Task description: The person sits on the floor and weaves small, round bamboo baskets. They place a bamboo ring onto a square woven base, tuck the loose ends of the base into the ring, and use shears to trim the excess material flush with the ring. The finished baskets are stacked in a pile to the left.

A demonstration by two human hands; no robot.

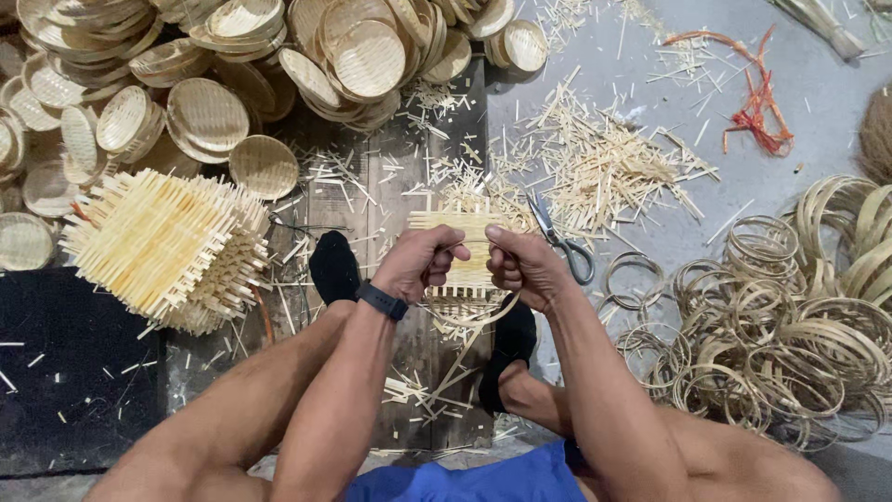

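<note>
Head view: left hand (423, 265), w/ black wristband (382, 300), clenched on left edge of a small woven bamboo mat (465, 249); right hand (523, 268) clenched on its right edge. Mat is held up btwn both hands, above the knees, thumbs on top. Thin bamboo ring (474, 314) hangs under the mat, touching its lower edge, running from one hand to the other.

Scissors (564, 246) lie on the floor just right of right hand, by a scatter of bamboo offcuts (604, 163). Stack of square woven mats (167, 246) sits left, near left hand but apart. Pile of round woven trays (204, 116) fills top left. Heap of bamboo rings (790, 325) at right, well apart from hands. Red-orange string (757, 102) top right. Feet in black socks (333, 265) rest on wood planks (390, 186) below the hands. Blue shorts (465, 482) at bottom edge.
</note>
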